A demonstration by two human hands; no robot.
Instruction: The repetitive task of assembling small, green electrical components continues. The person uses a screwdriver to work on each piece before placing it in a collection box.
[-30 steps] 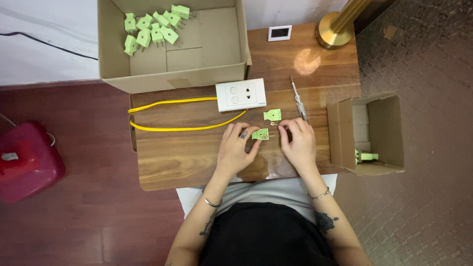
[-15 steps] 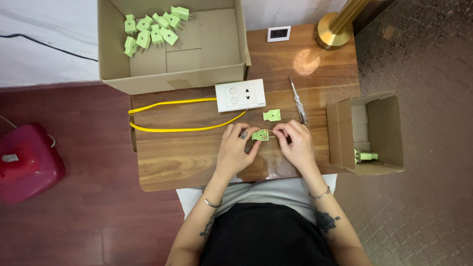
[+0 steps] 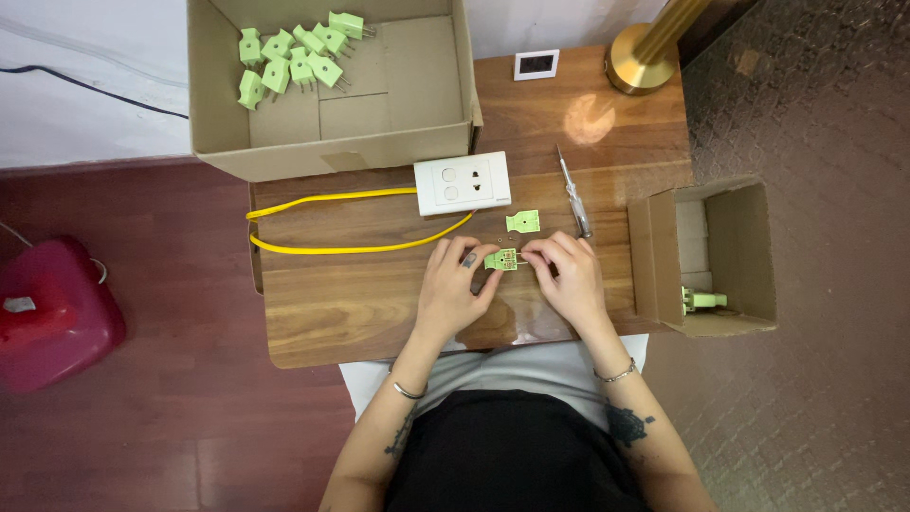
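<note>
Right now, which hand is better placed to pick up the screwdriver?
Right. The right hand lies just below the screwdriver; the left hand steadies the green plug, farther away.

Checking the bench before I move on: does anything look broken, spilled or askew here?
Nothing looks spilled or broken. One light green plastic plug lies opened between the left hand and right hand, its loose green cover lying apart beside the screwdriver.

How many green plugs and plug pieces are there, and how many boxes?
Green plugs in the big box: 8
Green plug in the small box: 1
Green plug pieces on the table, one in the hands, one loose: 2
Cardboard boxes: 2
Total: 13
</note>
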